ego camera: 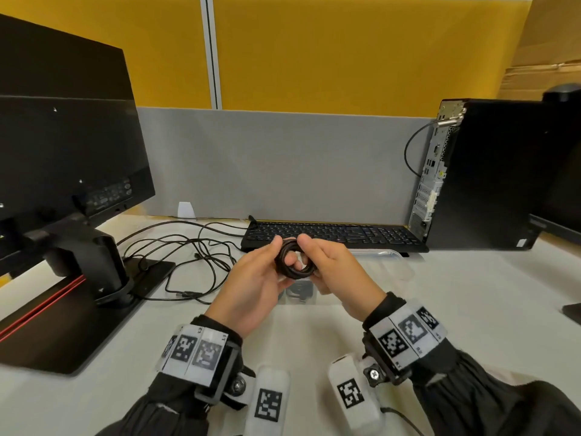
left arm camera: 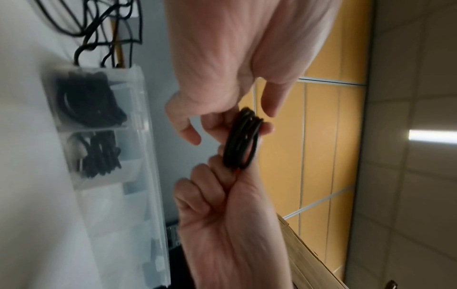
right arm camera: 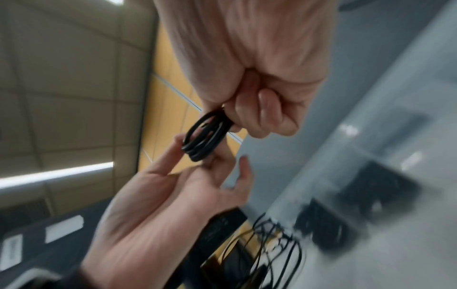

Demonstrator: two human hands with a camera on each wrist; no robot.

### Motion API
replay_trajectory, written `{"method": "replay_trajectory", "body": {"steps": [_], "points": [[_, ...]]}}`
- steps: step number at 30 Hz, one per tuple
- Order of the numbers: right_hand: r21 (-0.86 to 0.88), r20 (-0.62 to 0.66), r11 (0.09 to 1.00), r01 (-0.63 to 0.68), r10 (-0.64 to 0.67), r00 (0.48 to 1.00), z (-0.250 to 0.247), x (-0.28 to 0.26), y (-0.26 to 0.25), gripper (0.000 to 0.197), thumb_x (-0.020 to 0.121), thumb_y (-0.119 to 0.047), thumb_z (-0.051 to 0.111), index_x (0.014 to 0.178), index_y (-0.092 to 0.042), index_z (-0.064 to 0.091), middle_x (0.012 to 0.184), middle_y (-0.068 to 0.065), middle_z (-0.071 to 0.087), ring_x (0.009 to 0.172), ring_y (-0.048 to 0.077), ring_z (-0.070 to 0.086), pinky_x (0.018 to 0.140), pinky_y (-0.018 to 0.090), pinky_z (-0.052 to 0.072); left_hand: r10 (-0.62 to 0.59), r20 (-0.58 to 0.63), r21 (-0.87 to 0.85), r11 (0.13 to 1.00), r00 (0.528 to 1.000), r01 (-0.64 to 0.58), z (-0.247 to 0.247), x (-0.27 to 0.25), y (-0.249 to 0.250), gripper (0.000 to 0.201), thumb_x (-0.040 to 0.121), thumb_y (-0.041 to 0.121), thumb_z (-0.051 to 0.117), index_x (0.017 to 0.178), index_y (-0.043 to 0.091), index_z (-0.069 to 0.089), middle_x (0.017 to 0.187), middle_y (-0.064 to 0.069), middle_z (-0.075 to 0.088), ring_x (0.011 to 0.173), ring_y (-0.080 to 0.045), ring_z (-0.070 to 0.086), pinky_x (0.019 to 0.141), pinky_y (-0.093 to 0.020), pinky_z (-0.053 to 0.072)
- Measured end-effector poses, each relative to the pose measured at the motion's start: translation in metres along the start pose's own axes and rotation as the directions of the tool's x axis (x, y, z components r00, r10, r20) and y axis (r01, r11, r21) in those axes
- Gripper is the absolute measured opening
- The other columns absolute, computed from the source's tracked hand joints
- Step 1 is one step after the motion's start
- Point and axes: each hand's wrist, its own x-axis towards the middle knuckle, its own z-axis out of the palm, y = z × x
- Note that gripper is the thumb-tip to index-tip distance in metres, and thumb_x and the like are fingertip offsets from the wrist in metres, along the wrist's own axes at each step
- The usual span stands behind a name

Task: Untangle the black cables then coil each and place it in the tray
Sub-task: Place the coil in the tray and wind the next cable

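Here we pinch the coiled cable between both hands' fingers, keeping its loops together above the tray, with loose cables at nine o'clock.

Black coiled cable, black keyboard & monitor; clear tray; white surface; yellow/grey partition; b/w checkered wrist tags.

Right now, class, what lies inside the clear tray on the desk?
In the left wrist view the clear tray holds two black cable coils, one per compartment, the second beside it. From the head view, hands hide most of it.
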Motion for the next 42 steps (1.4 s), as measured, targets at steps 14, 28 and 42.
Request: {"method": "replay_trajectory", "body": {"steps": [14, 28, 42], "points": [[-0.739, 0.002, 0.597, 0.313, -0.462, 0.887, -0.025, 0.004, 0.001, 0.031, 0.094, -0.038, 0.042, 0.091, -0.020, 0.067, 0.085, -0.006, 0.045, 0.084, 0.014, 0.036, 0.073, 0.029, 0.032, 0.209, -0.153, 0.143, 0.972, 0.966, -0.187, -0.001, 0.002, -0.001, 0.025, 0.099, 0.017, 0.036, 0.099, 0.009, 0.060, 0.063, 0.003, 0.038, 0.054, -0.003, 0.036, 0.062, -0.021, 0.030], [0.523, 0.102, 0.848, -0.082, 0.034, 0.994, -0.003, -0.002, -0.005, 0.031, 0.098, -0.014, 0.045, 0.120, 0.005, 0.057, 0.109, 0.025, 0.063, 0.096, 0.026, 0.063, 0.085, 0.032, 0.054, 0.185, -0.064, -0.004, 0.983, 0.981, -0.186, 0.002, 0.002, -0.003, 0.034, 0.097, 0.023, 0.035, 0.115, 0.004, 0.057, 0.076, -0.003, 0.056, 0.096, -0.020, 0.055, 0.097, -0.037, 0.043], [0.056, 0.085, 0.974, 0.220, -0.224, 0.971, 0.012, -0.021, -0.030, 0.030, 0.078, -0.005, 0.073, 0.101, -0.016, 0.056, 0.099, 0.009, 0.068, 0.088, 0.019, 0.063, 0.074, 0.033, 0.054, 0.114, -0.164, -0.147, 0.979, 0.980, -0.138, -0.007, 0.009, -0.003, 0.042, 0.098, 0.026, 0.035, 0.123, -0.004, 0.046, 0.115, -0.023, 0.048, 0.109, -0.034, 0.053, 0.100, -0.049, 0.041]]}}
